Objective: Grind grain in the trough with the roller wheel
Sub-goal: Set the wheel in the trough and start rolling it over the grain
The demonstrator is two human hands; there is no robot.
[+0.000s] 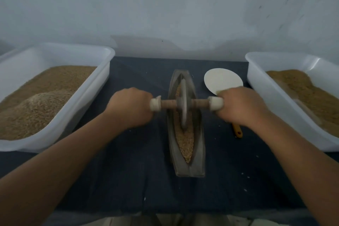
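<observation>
Head view: the trough [199, 145], a long boat-shaped block, lies on a dark cloth [132, 180], pointing straight away from the person. Grain [185, 141] fills its groove, showing most plainly in the near half. The wheel [183, 118] stands upright in the groove, about midway along the trough, with grain around its lower edge. A wooden axle [168, 105] passes through the wheel and sticks out to both sides of the trough.

The left hand [131, 109] is curled round the axle's left end, left of the trough. The right hand [240, 106] grips the right end in the same way, right of the trough. A pale cap shows just inside each fist.

Left of the trough sits a white tub [107, 57] heaped with grain. Right of the trough sits a second tub [256, 73], also holding grain. Between the trough and that tub lies a white disc [222, 80], partly behind the right hand. A yellow handle [238, 132] pokes out from under the right wrist. The frame is a little blurred.
</observation>
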